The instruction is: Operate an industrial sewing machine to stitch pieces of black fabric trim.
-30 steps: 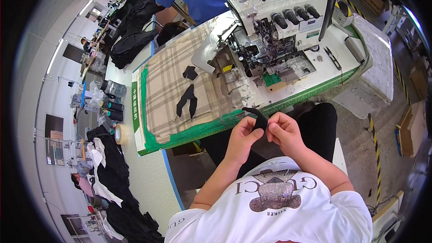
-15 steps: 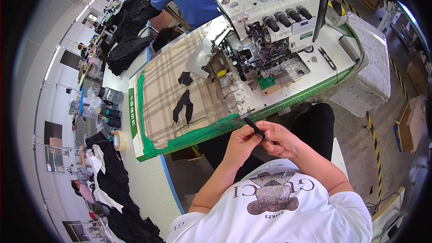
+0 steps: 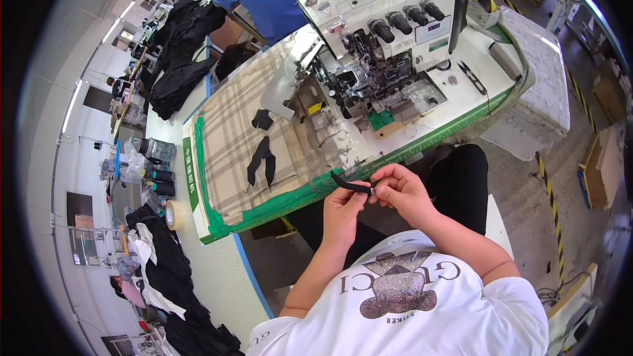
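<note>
The white-topped table [image 3: 461,100] spreads from my 9 o'clock round to 1; at 9 its green edge carries white printed characters. At 12 stands the white sewing machine [image 3: 389,0], with a small green label on its front. My white shirt [image 3: 461,320], at 6, bears dark lettering around a glittery bear print. Towards 10, plaid cloth [image 3: 227,151] lies bordered by green tape [image 3: 277,206]. My left hand [image 3: 340,216] pinches the black fabric strip [image 3: 349,185] between thumb and fingers, just off the table's front edge; my right hand [image 3: 403,192] has its fingertips closed on the strip's end, at a pale spot I can't make out. Black cut pieces [image 3: 262,158] lie on the plaid; dark snips [image 3: 473,78] rest towards 1.
</note>
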{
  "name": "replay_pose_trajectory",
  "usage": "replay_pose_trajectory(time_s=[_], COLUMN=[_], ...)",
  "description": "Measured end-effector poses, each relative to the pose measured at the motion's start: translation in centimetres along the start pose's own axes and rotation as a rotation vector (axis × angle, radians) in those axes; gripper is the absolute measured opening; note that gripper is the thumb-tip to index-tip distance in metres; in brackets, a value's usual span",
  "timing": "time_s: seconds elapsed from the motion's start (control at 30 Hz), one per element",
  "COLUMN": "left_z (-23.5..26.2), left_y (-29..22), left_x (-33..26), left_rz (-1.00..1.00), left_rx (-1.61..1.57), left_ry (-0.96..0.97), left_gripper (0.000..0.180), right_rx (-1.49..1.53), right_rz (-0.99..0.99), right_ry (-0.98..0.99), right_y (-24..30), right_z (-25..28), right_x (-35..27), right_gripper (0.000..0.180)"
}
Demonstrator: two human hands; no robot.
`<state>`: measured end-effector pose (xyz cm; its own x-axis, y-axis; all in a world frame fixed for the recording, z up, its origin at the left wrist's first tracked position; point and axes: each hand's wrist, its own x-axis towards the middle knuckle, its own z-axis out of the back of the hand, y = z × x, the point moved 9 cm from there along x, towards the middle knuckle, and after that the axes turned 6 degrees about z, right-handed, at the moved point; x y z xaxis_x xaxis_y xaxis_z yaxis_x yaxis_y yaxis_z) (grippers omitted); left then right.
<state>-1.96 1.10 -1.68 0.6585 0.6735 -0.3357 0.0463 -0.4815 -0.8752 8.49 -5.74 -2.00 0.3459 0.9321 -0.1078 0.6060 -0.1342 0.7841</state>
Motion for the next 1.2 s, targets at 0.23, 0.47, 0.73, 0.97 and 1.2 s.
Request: replay_pose_trajectory(time_s=[0.23, 0.47, 0.73, 0.97, 1.2], left_z=[-1.5, -0.5, -1.8, -2.3, -1.4], left_y=[-0.5, -1.0, -0.3, -2.0, -2.3], left_x=[-0.2, -0.2, 0.1, 0.3, 0.8], left_rz=[0.051, -0.11, 0.061, -0.143, -0.167], left_rx=[0.043, 0.129, -0.017, 0.221, 0.094], left_ry=[0.066, -0.101, 0.144, 0.114, 0.06], left_gripper=[0.012, 0.014, 0.021, 0.017, 0.016], right_rx=[0.433, -0.047, 0.61, 0.511, -0.479], right_rz=[-0.202, 0.234, -0.351, -0.351, 0.384], right_ry=[0.256, 0.088, 0.294, 0.255, 0.037], right_y=[-0.8, 1.3, -0.6, -0.5, 3.6], right_z=[-2.1, -1.1, -2.5, -1.8, -0.9], right_x=[-0.3, 0.3, -0.6, -0.3, -0.3], right_gripper=[0.027, 0.035, 0.037, 0.039, 0.033])
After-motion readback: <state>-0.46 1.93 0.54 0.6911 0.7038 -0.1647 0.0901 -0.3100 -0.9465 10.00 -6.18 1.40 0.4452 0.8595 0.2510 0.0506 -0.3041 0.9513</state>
